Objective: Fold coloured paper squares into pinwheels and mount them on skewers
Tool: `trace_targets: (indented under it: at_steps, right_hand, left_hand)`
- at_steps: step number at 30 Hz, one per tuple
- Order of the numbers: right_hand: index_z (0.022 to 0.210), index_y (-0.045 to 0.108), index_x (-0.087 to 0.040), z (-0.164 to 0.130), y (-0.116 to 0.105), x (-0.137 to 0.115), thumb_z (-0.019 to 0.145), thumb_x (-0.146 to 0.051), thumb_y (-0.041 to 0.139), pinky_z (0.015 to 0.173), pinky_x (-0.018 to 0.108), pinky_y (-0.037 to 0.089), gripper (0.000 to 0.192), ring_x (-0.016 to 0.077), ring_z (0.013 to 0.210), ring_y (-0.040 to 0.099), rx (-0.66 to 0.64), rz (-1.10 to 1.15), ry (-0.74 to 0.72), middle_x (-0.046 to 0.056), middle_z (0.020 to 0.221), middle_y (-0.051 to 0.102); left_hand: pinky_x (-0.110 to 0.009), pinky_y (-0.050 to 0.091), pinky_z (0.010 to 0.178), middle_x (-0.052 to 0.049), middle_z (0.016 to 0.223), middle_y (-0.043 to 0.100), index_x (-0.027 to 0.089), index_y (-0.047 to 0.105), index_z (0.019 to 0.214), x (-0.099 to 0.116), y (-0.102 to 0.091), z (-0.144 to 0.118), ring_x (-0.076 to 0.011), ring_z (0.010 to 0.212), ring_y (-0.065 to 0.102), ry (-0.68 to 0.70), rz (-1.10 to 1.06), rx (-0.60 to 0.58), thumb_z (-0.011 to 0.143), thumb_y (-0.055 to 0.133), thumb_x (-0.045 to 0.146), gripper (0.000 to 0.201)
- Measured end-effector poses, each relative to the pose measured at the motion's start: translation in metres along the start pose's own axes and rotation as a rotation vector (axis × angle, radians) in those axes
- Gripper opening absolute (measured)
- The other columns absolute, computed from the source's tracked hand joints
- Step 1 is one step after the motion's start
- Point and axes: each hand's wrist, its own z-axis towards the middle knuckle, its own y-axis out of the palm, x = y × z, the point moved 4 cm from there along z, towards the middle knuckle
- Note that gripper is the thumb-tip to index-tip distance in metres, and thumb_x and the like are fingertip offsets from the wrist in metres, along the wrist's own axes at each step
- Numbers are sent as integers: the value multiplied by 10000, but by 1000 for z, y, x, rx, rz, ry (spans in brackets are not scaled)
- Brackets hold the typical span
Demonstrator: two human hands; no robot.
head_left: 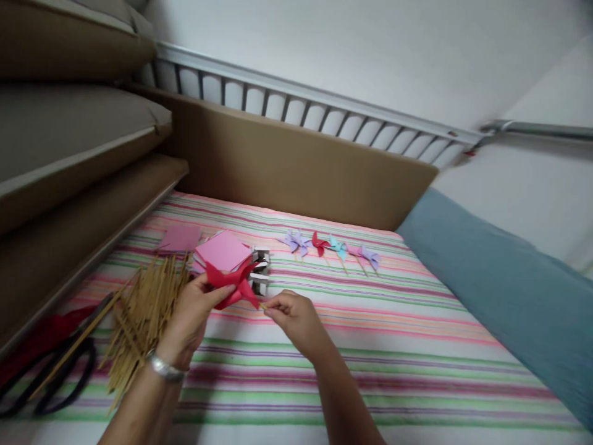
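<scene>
A red paper pinwheel (236,283) with curled blades is pinched between the thumb and fingers of my left hand (194,309). Just right of it, my right hand (291,318) has its fingertips closed on a thin wooden stick (263,305) whose visible end lies against one red blade. Most of that stick is hidden by the fingers and paper. Behind the left hand lies a stack of pink paper squares (225,248), with small dark and white boxes (260,272) beside it. A heap of thin wooden sticks (146,315) spreads left of the left wrist.
Several finished pinwheels on sticks, among them a red one (319,243), lie in a row at the back. Black-handled scissors (69,371) rest at lower left. Stacked cushions (69,136) stand left, a brown board (287,161) behind, blue fabric (491,284) right.
</scene>
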Motion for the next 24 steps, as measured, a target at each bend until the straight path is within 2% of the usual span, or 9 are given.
trace_targets:
  at_steps: [9, 13, 15, 17, 20, 24]
  right_hand:
    - [731, 706, -205, 0, -3, 9, 726, -139, 626, 587, 196, 385, 104, 106, 663, 543, -4, -6, 87, -8, 729, 591]
    - [723, 716, -214, 0, -3, 14, 718, -155, 626, 574, 202, 380, 108, 107, 650, 539, 7, 15, 86, -7, 722, 591]
    - [708, 720, -216, 2, -5, 20, 705, -163, 634, 572, 208, 381, 100, 110, 645, 541, 40, 76, 94, -8, 718, 600]
    - [670, 715, -206, 6, -10, 33, 674, -172, 663, 580, 215, 392, 62, 116, 643, 550, 102, 184, 152, -12, 701, 619]
    - [650, 695, -180, 14, -22, 66, 666, -169, 669, 605, 225, 421, 32, 125, 638, 568, 228, 298, 286, -19, 649, 635]
    - [797, 662, -138, 22, -40, 123, 787, -213, 607, 639, 252, 468, 93, 128, 674, 583, 420, 309, 481, -3, 704, 635]
  left_hand:
    - [-176, 525, 590, -28, 725, 724, 152, 710, 778, -9, -11, 10, -129, 639, 643, -9, 20, 44, 503, 828, 181, 300]
    - [-203, 530, 587, -33, 738, 720, 153, 705, 812, -11, -11, 12, -144, 641, 640, -9, 46, 51, 497, 833, 217, 346]
    - [-232, 538, 644, -37, 815, 723, 171, 700, 882, -9, -8, 11, -166, 720, 650, 16, 65, 37, 502, 832, 236, 408]
    - [-264, 528, 759, -34, 956, 708, 212, 679, 982, -5, -6, 10, -189, 872, 641, 69, 93, 41, 526, 822, 257, 480]
    - [-323, 441, 950, -25, 1139, 646, 257, 645, 1049, 1, -9, 9, -201, 1062, 574, 144, 127, 102, 573, 797, 290, 501]
    - [-385, 349, 1044, -32, 1160, 632, 251, 641, 1039, 4, -14, 11, -213, 1109, 550, 142, 102, 136, 587, 784, 310, 478]
